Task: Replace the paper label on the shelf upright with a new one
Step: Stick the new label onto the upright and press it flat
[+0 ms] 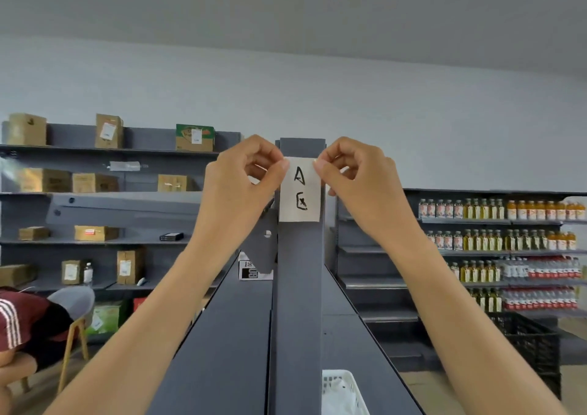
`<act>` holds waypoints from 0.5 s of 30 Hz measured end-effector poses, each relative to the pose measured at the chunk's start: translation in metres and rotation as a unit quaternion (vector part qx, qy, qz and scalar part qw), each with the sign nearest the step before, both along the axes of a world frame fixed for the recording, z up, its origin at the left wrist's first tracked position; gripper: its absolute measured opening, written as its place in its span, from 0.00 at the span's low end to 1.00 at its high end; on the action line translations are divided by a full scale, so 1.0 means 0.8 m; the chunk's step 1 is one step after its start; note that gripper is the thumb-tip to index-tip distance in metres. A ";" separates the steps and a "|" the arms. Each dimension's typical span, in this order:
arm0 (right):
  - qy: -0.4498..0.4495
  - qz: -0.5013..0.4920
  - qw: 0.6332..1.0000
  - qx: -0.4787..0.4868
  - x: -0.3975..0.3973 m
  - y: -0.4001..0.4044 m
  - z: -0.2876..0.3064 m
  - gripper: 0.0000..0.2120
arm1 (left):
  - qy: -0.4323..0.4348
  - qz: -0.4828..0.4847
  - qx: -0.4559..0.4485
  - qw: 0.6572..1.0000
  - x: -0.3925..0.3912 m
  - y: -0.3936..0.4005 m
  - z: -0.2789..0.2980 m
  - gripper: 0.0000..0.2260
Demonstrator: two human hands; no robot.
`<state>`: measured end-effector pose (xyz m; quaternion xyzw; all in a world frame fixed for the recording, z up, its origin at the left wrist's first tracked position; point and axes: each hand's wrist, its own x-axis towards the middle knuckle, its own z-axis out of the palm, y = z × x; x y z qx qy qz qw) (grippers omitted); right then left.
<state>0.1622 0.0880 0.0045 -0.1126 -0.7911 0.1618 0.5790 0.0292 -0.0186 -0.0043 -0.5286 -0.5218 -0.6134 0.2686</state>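
Both the left hand (pixel 244 173) and right hand (pixel 352 173) pinch the paper label (pixel 300 189) against the shelf upright (pixel 300 271); whether old or new, I cannot tell.

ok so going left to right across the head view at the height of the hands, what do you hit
cardboard boxes on the left shelves → left hand → paper label on the shelf upright → right hand → bottles on the right shelves
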 end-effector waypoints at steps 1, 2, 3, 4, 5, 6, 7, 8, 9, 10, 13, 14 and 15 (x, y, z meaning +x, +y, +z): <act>-0.006 -0.014 1.000 0.003 -0.003 0.000 0.001 0.05 | -0.003 0.004 -0.004 1.000 -0.004 0.002 0.000 0.03; -0.012 -0.027 1.000 0.004 -0.005 0.001 0.002 0.05 | -0.007 0.006 -0.008 1.000 -0.008 0.004 0.000 0.03; -0.017 -0.036 0.999 0.004 -0.007 0.001 0.002 0.05 | -0.010 0.006 -0.013 1.000 -0.011 0.006 -0.001 0.03; -0.020 -0.042 0.999 0.002 -0.007 0.001 0.001 0.05 | -0.012 0.005 -0.018 1.000 -0.013 0.007 -0.002 0.03; -0.020 -0.047 0.999 0.002 -0.008 0.001 0.000 0.05 | -0.012 0.002 -0.020 1.000 -0.015 0.008 -0.003 0.02; -0.019 -0.053 0.998 0.003 -0.009 0.002 -0.001 0.05 | -0.010 0.001 -0.020 1.000 -0.016 0.009 -0.003 0.02; -0.018 -0.059 0.998 0.006 -0.009 0.002 -0.001 0.05 | -0.008 0.000 -0.019 1.000 -0.017 0.009 -0.003 0.03; -0.017 -0.066 0.998 0.007 -0.009 0.003 -0.001 0.05 | -0.005 0.000 -0.018 1.000 -0.017 0.010 -0.002 0.03; -0.015 -0.073 0.997 0.008 -0.010 0.003 -0.001 0.05 | -0.002 0.000 -0.018 1.000 -0.018 0.011 -0.002 0.03; -0.014 -0.080 0.997 0.009 -0.010 0.003 0.000 0.05 | 0.001 0.000 -0.018 1.000 -0.018 0.012 -0.001 0.03; -0.014 -0.099 0.995 0.017 -0.010 0.004 0.002 0.05 | 0.010 0.004 -0.022 1.000 -0.017 0.017 0.000 0.05; -0.016 -0.106 0.994 0.022 -0.010 0.005 0.002 0.05 | 0.014 0.007 -0.022 1.000 -0.017 0.018 0.001 0.05; -0.019 -0.114 0.993 0.028 -0.010 0.005 0.003 0.05 | 0.020 0.014 -0.022 0.999 -0.016 0.018 0.001 0.05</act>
